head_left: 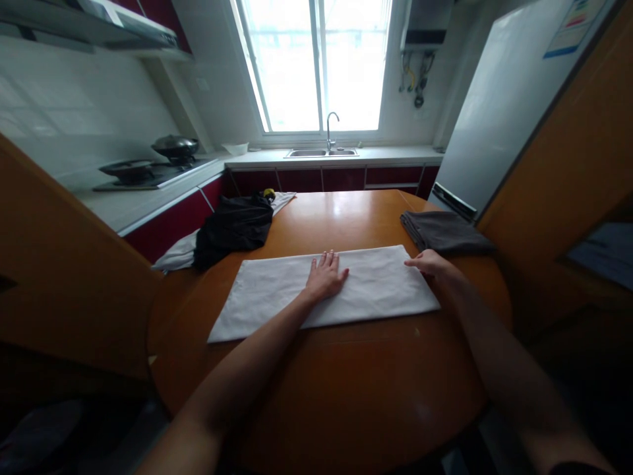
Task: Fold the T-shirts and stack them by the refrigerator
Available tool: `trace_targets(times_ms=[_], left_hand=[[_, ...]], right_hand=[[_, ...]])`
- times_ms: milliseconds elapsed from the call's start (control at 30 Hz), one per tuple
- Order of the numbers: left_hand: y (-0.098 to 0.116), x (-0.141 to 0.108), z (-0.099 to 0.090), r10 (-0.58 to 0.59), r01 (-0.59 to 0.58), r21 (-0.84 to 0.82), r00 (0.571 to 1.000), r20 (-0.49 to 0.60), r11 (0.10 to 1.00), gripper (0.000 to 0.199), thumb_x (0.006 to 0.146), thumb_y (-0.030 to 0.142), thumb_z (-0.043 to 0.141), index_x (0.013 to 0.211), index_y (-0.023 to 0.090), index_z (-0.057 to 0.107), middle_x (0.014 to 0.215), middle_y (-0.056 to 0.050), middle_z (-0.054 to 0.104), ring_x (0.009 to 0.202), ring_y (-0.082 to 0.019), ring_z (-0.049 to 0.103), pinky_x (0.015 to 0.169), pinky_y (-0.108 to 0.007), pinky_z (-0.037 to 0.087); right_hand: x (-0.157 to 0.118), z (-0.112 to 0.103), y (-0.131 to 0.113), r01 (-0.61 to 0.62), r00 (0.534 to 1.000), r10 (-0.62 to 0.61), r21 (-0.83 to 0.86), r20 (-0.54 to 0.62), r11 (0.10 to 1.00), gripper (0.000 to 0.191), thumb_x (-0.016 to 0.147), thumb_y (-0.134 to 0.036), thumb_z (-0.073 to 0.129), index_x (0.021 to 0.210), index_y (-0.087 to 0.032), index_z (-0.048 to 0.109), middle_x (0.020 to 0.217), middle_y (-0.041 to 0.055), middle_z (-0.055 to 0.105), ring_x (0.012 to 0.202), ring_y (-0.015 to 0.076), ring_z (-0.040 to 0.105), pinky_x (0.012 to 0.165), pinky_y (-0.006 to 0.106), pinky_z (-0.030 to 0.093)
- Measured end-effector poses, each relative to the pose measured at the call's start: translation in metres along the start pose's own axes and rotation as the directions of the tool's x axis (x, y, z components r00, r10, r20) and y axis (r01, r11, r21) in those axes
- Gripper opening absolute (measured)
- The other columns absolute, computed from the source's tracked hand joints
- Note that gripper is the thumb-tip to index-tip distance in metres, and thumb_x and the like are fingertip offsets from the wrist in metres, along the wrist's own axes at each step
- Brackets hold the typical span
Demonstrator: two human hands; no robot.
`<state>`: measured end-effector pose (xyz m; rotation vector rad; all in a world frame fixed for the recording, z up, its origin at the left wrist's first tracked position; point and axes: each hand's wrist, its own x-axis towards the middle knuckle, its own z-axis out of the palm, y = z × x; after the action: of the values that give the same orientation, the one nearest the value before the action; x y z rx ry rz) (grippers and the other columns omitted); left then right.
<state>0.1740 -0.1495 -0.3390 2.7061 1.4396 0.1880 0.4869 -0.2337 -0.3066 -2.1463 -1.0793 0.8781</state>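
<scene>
A white cloth (277, 290), folded into a long flat rectangle, lies across the wooden table (366, 382). My left hand (326, 276) rests palm down on its middle, with the fingers spread. At the cloth's right end my right hand (429, 264) pinches the edge between thumb and fingers. To the right of that hand, a folded dark grey cloth (445, 231) sits on the table. On the left side of the table is a heap of black cloth (235, 227), with white fabric (180, 252) sticking out from under it.
Behind the table runs a counter (262, 156) with a sink (311, 153) below a window. A stove (163, 173) carrying two pans stands at the left. The refrigerator (489, 112) is at the right. A small yellow item (269, 194) lies by the black heap.
</scene>
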Motion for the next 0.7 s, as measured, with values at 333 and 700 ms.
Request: trace_targets(times_ms=[333,700], left_hand=[[-0.001,-0.001,0.001,0.014,-0.014,-0.003,1.0,-0.018,1.0,0.062,0.102,0.04,0.027,0.158,0.01,0.029,0.166,-0.015,0.022,0.154,-0.03,0.017,0.122,-0.055,0.015],[-0.003,0.003,0.0,0.023,-0.024,-0.037,0.999,-0.028,0.999,0.059,0.099,0.027,0.028,0.156,0.013,0.034,0.164,-0.011,0.031,0.152,-0.029,0.024,0.121,-0.056,0.019]], right_hand=[[-0.014,-0.002,-0.009,-0.026,0.948,-0.15,0.538,0.281,0.842,0.013,0.079,-0.009,0.071,0.091,-0.013,0.067,0.07,0.004,0.07,0.052,0.0116,0.06,0.048,0.018,0.05],[-0.066,-0.018,-0.089,-0.133,0.927,-0.086,0.535,0.366,0.834,0.026,0.092,-0.027,0.046,0.096,-0.012,0.067,0.078,0.0119,0.075,0.075,0.023,0.072,0.076,0.033,0.059]])
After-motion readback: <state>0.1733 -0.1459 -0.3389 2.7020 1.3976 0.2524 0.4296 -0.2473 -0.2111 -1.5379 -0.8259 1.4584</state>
